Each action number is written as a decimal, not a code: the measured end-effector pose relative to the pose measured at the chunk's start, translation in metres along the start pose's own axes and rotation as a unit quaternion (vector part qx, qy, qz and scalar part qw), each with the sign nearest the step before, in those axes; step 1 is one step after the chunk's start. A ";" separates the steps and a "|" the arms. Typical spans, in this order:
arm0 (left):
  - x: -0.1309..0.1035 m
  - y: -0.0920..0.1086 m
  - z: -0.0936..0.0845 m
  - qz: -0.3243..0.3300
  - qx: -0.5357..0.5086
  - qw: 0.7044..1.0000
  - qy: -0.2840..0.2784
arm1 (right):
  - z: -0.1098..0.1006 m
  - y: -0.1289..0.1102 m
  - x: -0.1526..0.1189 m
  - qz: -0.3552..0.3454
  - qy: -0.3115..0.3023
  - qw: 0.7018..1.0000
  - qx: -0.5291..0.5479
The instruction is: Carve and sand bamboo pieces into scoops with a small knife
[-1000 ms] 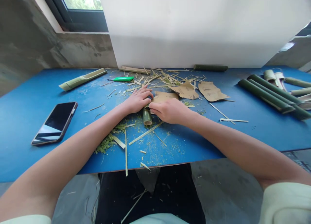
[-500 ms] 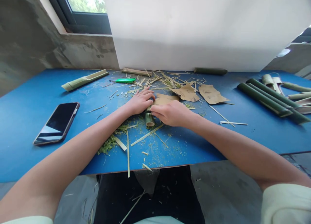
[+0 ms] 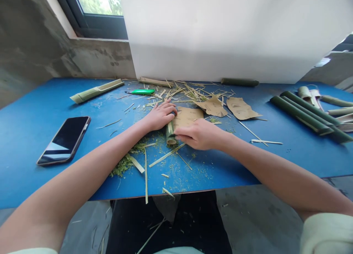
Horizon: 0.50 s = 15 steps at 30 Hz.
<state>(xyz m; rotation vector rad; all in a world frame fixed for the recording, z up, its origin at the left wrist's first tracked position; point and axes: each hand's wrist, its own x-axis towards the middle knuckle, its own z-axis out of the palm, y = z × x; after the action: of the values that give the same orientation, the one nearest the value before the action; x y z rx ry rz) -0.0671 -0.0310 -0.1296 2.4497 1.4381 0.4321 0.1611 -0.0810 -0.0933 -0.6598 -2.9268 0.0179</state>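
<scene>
A short green bamboo tube (image 3: 170,134) lies on the blue table with its cut, open end toward me. My left hand (image 3: 161,115) grips its far part and presses it down, hiding much of that end. At the near end, the fingers of my right hand (image 3: 194,133) are pinched together against the tube's right side. Whatever they hold is mostly covered; only a small dark edge shows at the fingertips. Beside the tube lies a brown printed paper sheet (image 3: 190,114), partly behind my right hand. Green shavings (image 3: 122,166) are heaped near my left forearm.
A phone (image 3: 64,140) lies at left. Behind are a green-handled cutter (image 3: 142,92), a split bamboo piece (image 3: 97,91) and bamboo slivers (image 3: 190,91). Torn brown paper (image 3: 241,108) and several green bamboo lengths (image 3: 303,114) lie to the right. The table's front edge is close to me.
My right hand has slid toward me along the bamboo tube, down to its near end. The dark thing at its fingertips shows less now. My left hand stays in place.
</scene>
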 end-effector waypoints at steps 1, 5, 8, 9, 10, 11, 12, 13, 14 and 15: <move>0.000 0.000 0.000 -0.001 -0.001 1.000 0.001 | 0.001 0.002 0.003 0.023 0.015 1.000 -0.005; 0.001 0.000 0.002 0.001 -0.007 1.000 0.006 | 0.003 0.007 0.011 0.083 0.018 0.995 -0.042; 0.001 -0.002 0.002 -0.001 -0.003 1.000 0.007 | 0.000 0.004 0.008 0.058 -0.011 0.997 -0.046; 0.001 -0.002 0.002 -0.002 0.000 1.000 0.006 | -0.002 0.003 0.006 0.043 -0.018 0.998 -0.043; 0.001 -0.002 0.002 -0.002 0.002 1.000 0.005 | -0.003 0.001 0.003 0.028 -0.024 0.999 -0.039; 0.001 -0.002 0.002 -0.002 0.004 1.000 0.003 | -0.005 0.000 0.001 0.015 -0.027 0.999 -0.033; 0.001 -0.002 0.002 -0.003 0.004 1.000 0.002 | -0.005 0.000 -0.001 0.005 -0.030 0.999 -0.027; 0.001 -0.002 0.002 -0.004 0.002 1.000 0.001 | -0.005 0.000 -0.002 0.002 -0.029 0.999 -0.022; 0.001 -0.002 0.002 -0.005 0.000 1.000 0.001 | -0.005 0.001 -0.001 0.005 -0.026 0.999 -0.020; 0.001 -0.002 0.002 -0.005 -0.003 1.000 0.002 | -0.004 0.002 0.001 0.016 -0.018 0.999 -0.021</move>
<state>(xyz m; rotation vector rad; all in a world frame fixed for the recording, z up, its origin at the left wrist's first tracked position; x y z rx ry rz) -0.0675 -0.0294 -0.1320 2.4389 1.4476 0.4393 0.1618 -0.0794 -0.0896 -0.7196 -2.9582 -0.0285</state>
